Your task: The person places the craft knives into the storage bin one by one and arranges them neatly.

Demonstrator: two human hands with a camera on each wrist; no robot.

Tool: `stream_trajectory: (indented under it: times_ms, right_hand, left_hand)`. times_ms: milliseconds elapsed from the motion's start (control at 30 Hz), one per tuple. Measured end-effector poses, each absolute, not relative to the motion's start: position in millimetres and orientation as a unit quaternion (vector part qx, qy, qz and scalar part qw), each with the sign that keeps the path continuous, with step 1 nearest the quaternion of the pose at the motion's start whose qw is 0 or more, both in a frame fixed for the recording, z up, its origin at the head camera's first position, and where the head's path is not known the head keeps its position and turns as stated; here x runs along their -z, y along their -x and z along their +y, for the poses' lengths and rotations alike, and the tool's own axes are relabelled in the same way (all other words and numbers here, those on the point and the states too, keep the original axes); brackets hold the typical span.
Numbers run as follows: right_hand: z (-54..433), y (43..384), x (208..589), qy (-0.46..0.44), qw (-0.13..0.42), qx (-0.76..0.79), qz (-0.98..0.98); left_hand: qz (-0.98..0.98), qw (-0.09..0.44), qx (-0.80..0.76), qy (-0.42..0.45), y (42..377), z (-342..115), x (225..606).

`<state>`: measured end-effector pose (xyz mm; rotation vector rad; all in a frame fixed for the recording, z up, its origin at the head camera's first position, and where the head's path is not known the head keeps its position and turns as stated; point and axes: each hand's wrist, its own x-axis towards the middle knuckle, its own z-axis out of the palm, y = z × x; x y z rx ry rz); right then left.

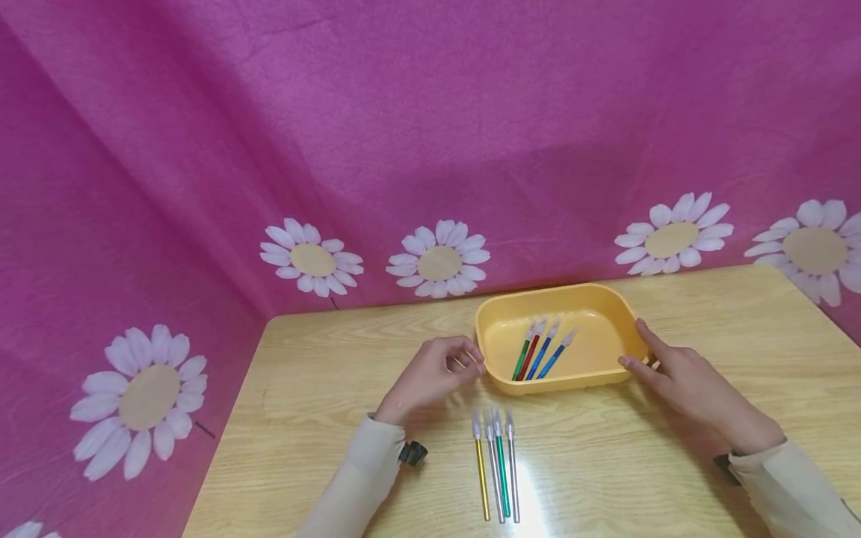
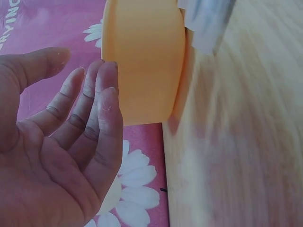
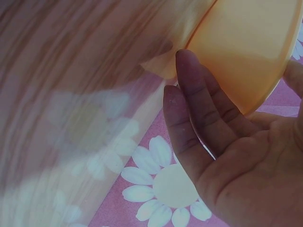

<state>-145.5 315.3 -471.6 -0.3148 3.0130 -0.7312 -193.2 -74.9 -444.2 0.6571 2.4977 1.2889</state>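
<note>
A yellow plastic tray point(image 1: 592, 379) stands on the wooden table near its back edge. Inside lie several slim pen-shaped tools point(image 1: 534, 351) with whitish caps and green, red and blue barrels. My right hand point(image 1: 696, 392) holds the tray's right end, thumb over the rim and fingers along the outer wall. At the left end is my left hand point(image 1: 433, 373), its fingers loosely bent and the thumb apart in the left wrist view; whether the fingertips touch the wall I cannot tell. In front of the tray, gold, silver and green capped tools point(image 1: 501, 463) lie side by side.
The wooden table point(image 1: 323, 373) meets a magenta cloth point(image 1: 471, 112) printed with white daisies, at the back and left. A blurred whitish thing point(image 2: 206, 21) shows beside the tray in the left wrist view.
</note>
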Motion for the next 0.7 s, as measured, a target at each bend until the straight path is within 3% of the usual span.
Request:
stream_trajectory:
  times_ms: [700]
  right_hand:
    - [316.0,144.8,471.1,0.098,0.011,0.238,0.966]
  left_hand:
    - [0.852,0.216,-0.445,-0.172,178.1,-78.5,457.5]
